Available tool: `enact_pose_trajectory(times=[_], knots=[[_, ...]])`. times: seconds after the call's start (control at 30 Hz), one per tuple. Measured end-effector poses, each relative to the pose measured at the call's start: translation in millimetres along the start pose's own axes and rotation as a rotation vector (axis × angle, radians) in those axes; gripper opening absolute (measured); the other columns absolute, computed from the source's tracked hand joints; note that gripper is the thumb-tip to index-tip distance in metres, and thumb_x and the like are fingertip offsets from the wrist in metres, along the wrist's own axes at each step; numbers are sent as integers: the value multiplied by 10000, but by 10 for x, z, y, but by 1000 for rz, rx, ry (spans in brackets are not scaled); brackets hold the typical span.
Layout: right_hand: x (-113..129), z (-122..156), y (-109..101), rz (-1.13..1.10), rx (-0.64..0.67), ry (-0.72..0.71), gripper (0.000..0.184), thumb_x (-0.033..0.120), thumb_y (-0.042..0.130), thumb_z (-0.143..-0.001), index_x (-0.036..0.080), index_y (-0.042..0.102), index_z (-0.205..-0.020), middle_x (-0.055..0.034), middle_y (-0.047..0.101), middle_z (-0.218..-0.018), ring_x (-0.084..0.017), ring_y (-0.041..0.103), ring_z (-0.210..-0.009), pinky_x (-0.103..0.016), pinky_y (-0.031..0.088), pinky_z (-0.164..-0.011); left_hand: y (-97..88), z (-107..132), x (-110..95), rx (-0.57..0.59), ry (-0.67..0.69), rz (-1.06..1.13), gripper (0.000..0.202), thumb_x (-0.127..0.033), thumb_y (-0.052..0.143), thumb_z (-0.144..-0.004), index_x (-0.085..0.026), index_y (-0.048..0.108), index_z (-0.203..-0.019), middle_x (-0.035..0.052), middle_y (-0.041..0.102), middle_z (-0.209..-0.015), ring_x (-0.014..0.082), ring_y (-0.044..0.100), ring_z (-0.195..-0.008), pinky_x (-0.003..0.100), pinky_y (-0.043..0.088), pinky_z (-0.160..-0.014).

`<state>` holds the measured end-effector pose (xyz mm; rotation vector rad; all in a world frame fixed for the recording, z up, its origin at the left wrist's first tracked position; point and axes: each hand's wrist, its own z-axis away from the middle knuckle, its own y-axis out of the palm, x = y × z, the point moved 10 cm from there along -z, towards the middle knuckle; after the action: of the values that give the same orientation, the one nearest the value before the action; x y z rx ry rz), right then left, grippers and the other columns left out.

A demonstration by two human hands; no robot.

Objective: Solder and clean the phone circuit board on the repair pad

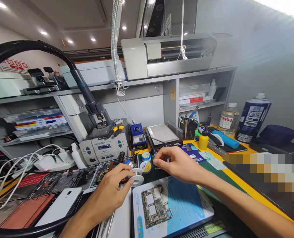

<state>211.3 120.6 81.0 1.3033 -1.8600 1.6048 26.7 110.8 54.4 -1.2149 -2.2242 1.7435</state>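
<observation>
Left hand (114,185) pinches a white spool (137,180) at its edge, likely to keep it steady; right hand (179,164) curls nearly closed, its hold unclear.

The left hand (116,184) grips palm down while the right hand (180,163) curls inward.
</observation>
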Motion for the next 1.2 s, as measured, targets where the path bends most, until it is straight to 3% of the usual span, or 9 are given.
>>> enact_pose_trajectory(times=[0.17,0.33,0.43,0.57,0.73,0.87,0.97,1.2], knots=[[-10,-1,-22,-17,4,12,220,343,601,-916,170,700,-825,-1,677,-727,-136,552,-639,-245,387,-557,-89,22,10,-32,-6,-12,224,-311,534,-949,-301,733,-1052,42,661,-1239,230,664,-1124,395,533,-990],[-21,-4,-48,-25,-11,20,244,373,607,-911,171,704,-814,-8,686,-719,-137,558,-625,-240,384,-538,-315,19,32,-127,-19,-14,238,-315,510,-947,-254,710,-1061,60,664,-1196,222,641,-1121,374,513,-986],[-30,-7,-81,-33,-41,24,290,397,584,-921,167,703,-789,-14,681,-692,-141,560,-591,-245,383,-519,-460,24,69,-164,-64,-41,259,-354,499,-952,-236,710,-1047,59,686,-1109,212,650,-1046,326,535,-874],[-27,0,-148,-34,-99,38,316,395,555,-926,165,695,-761,-20,675,-656,-141,549,-542,-251,383,-495,-583,94,133,-126,-185,-111,276,-386,511,-948,-223,720,-1026,21,694,-860,170,632,-746,280,498,-661],[40,38,-215,-16,-166,47,328,407,566,-904,183,638,-675,1,598,-563,-134,481,-491,-254,343,-453,-364,272,133,139,-293,-164,281,-382,570,-936,-258,682,-1162,-46,674,-717,150,613,-634,263,467,-585],[74,49,-199,-7,-173,49,324,408,578,-890,190,636,-657,-1,602,-551,-139,476,-483,-262,339,-449,-107,393,186,302,-352,-199,349,-388,618,-960,-205,608,-1257,55,689,-1117,200,681,-923,383,582,-802],[79,48,-174,-1,-167,46,316,403,585,-883,190,650,-660,-10,635,-570,-146,500,-491,-268,355,-461,-15,406,231,337,-373,-214,366,-361,628,-963,-180,586,-1278,102,616,-1300,240,652,-1089,461,571,-908],[101,65,-172,-16,-172,33,305,380,591,-883,188,652,-655,-12,647,-582,-145,491,-503,-274,348,-479,41,357,209,328,-349,-178,371,-358,629,-961,-182,583,-1285,99,623,-1290,240,655,-1082,459,570,-905]])
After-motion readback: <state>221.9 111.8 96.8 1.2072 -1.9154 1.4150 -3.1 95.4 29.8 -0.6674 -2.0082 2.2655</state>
